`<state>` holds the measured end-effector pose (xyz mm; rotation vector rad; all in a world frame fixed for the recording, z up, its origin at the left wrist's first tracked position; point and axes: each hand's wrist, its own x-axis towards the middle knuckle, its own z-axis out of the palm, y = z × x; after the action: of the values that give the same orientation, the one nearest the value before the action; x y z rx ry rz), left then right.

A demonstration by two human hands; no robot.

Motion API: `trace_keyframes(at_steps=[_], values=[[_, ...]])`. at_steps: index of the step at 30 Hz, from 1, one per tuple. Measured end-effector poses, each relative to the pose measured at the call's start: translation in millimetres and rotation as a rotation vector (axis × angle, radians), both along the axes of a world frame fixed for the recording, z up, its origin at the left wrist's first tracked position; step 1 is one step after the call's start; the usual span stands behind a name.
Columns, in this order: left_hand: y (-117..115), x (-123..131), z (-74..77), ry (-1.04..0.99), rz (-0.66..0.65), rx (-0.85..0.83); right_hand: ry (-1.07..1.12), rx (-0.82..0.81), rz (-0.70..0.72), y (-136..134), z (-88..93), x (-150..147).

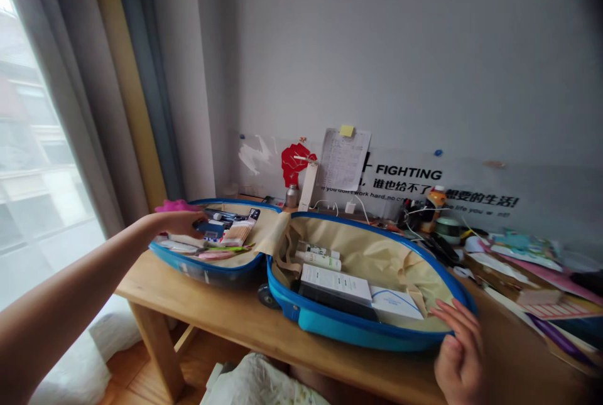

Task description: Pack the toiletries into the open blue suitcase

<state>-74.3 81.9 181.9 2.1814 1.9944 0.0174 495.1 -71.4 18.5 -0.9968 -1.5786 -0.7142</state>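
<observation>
A blue-rimmed suitcase (372,345) lies unfolded on the wooden table, both halves lined in beige. Over its left half is my left hand (181,223), with curled fingers beside a dark blue packet (211,229); what they hold, if anything, is hidden. Something bright pink (176,205) shows behind that hand. Cotton swabs (238,233) and pink and green slim items (219,254) lie nearby. My right hand (459,342) is open, its fingers stretched at the right half's near rim. That half contains white tubes (320,259), a white box (335,284) and a white-and-blue box (396,302).
The table (235,307) has its front edge toward me. An orange bottle (432,209), cables, papers and a purple item (560,339) crowd its right side. A paper sheet (343,160) hangs on the wall. Curtains (113,91) and a window are at left.
</observation>
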Motion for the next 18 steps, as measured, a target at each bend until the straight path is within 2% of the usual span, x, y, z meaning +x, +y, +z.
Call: trace_keyframes(at_steps=[5, 9, 12, 18], values=[[3, 30, 34.1, -0.048, -0.135, 0.034, 0.014, 0.011, 0.006, 1, -1.5, 0], [3, 80, 50.5, -0.124, -0.267, 0.073, 0.022, 0.015, 0.010, 1, -1.1, -1], [2, 129, 47.9, -0.188, -0.373, 0.056, 0.021, 0.002, 0.010, 0, -0.9, -1], [4, 225, 30.4, -0.258, -0.513, -0.039, 0.040, -0.025, 0.027, -2, -1.2, -2]])
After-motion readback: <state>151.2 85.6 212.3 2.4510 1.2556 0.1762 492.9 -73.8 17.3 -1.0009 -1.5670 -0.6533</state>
